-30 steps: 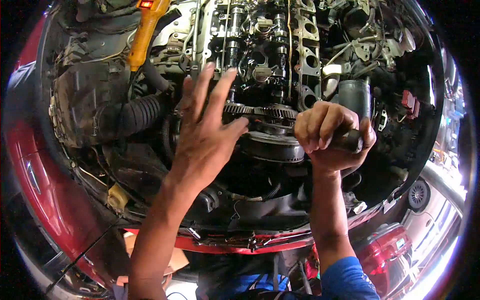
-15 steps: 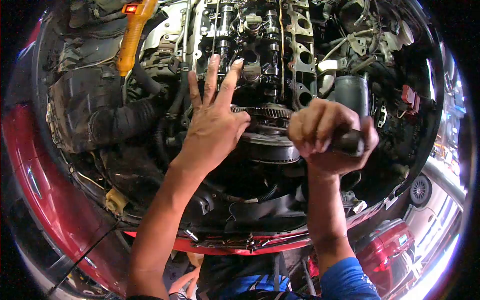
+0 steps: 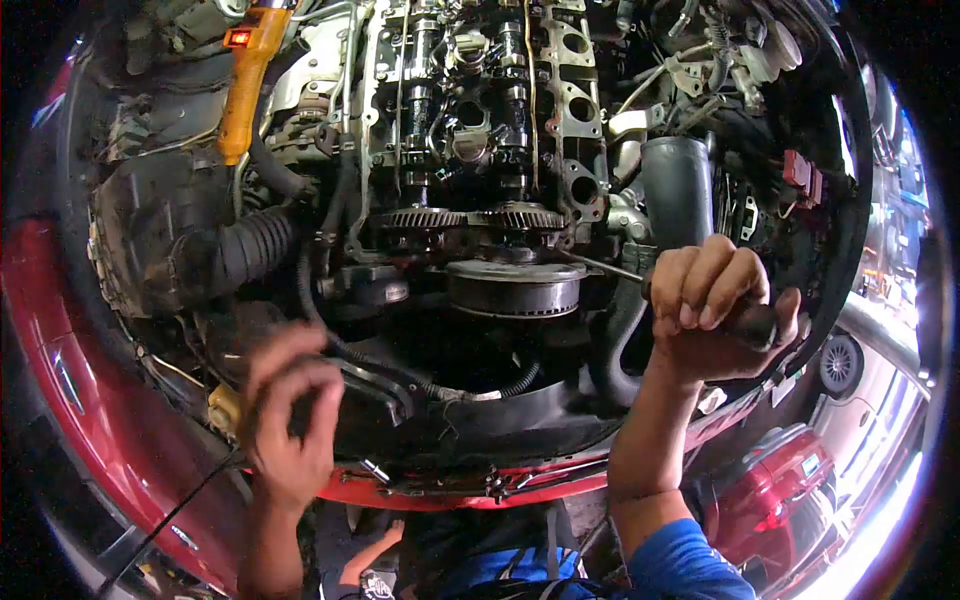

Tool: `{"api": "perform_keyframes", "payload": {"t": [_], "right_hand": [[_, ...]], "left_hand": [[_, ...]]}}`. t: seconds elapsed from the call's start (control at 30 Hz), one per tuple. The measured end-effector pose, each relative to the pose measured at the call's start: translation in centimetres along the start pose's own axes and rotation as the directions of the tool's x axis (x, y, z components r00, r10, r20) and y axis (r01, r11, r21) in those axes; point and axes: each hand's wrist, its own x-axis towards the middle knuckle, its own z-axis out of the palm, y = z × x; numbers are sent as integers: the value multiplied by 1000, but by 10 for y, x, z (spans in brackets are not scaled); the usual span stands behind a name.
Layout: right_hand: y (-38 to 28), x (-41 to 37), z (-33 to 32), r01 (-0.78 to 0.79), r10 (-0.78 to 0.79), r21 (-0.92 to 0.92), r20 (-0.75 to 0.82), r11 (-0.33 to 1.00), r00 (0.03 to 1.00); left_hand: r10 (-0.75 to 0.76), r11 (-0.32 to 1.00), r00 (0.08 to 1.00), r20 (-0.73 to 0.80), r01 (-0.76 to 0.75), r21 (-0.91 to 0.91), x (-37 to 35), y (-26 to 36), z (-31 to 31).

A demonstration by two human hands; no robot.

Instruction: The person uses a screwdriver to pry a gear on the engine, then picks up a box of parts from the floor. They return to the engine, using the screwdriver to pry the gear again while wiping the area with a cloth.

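My right hand (image 3: 712, 308) is wrapped around the dark handle of a screwdriver (image 3: 612, 269). Its thin metal shaft points left, with the tip by the engine's front, near the right toothed gear (image 3: 520, 217) and above the round pulley (image 3: 514, 292). The left toothed gear (image 3: 424, 218) sits beside it. My left hand (image 3: 290, 410) is in the air over the front left of the engine bay, smeared by motion. Its fingers are loosely bent and apart, with nothing visible in them. Behind the gears lie the exposed camshafts (image 3: 418, 130) of the open engine.
An orange work lamp (image 3: 243, 105) hangs at the upper left. A ribbed black hose (image 3: 255, 247) runs on the left, and a grey cylinder (image 3: 677, 190) stands on the right. The red front edge (image 3: 430, 492) of the car is nearest me. Another person's arm (image 3: 372, 553) shows below.
My left hand has left the gears and moved down and left toward the bay's front. My right hand has shifted right and slightly down, and the screwdriver's shaft now shows. The view has shifted slightly.
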Motion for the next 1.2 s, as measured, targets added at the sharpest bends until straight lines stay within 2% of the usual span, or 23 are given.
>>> {"api": "perform_keyframes", "payload": {"t": [0.03, 0.07, 0.1, 0.27, 0.37, 0.4, 0.43, 0.47, 0.53, 0.57, 0.67, 0.7, 0.8, 0.83, 0.97, 1.07, 1.2], "right_hand": [[2, -1, -2, 5, -6, 29, 9, 1000, 1000], [4, -1, -2, 2, -2, 32, -3, 999, 1000], [5, -2, -2, -3, 3, 35, -15, 999, 1000], [15, -5, -7, -41, 41, 36, 8, 999, 999], [22, -5, -2, -22, 21, -15, -88, 1000, 996], [24, -4, 0, -8, 2, -47, -128, 999, 992], [26, -3, 2, -34, -11, -230, -195, 973, 981], [29, -4, 3, -32, -9, -213, -190, 977, 982], [36, -7, 3, -29, -5, -186, -183, 982, 983], [37, -10, 6, -52, 32, -73, -246, 996, 969], [32, -9, 13, 22, -34, -56, -222, 998, 974], [31, -8, 17, 64, -93, -106, -290, 992, 952], [26, -8, 21, 141, -188, -185, -270, 973, 944], [25, -8, 25, 106, -184, -269, -285, 957, 941], [37, -13, 23, 155, -196, -179, -245, 972, 950], [42, -14, 20, 164, -199, -164, -230, 973, 953], [41, -16, 20, 137, -171, -155, -239, 978, 956]], "left_hand": [[-36, 999, 996, 84, 37, -13, -23, 6, -9], [-9, 1000, 990, 138, 8, 4, -46, 8, -15], [-46, 998, 986, 161, 51, -32, -77, 7, -16], [-192, 974, 906, 377, 129, 186, -229, 3, -26], [-199, 951, 849, 489, 47, 307, -322, -41, -24], [-319, 928, 771, 552, 136, 347, -338, -47, -28], [-437, 887, 659, 612, 203, 415, -363, -59, -29], [-541, 836, 526, 656, 255, 486, -388, -71, -28], [-579, 814, 440, 686, 278, 510, -408, -87, -23], [-593, 805, 393, 702, 287, 520, -414, -92, -21], [-657, 753, 476, 585, 380, 537, -403, -85, -2], [-613, 787, 554, 563, 375, 489, -389, -77, 2], [-424, 901, 758, 496, 293, 321, -323, -46, 6], [-316, 942, 845, 432, 223, 252, -291, -32, 5], [-272, 959, 888, 371, 220, 178, -236, -8, 10], [-323, 946, 862, 390, 297, 126, -219, 1, 15], [-203, 978, 902, 382, 168, 124, -199, 2, 17]]}}
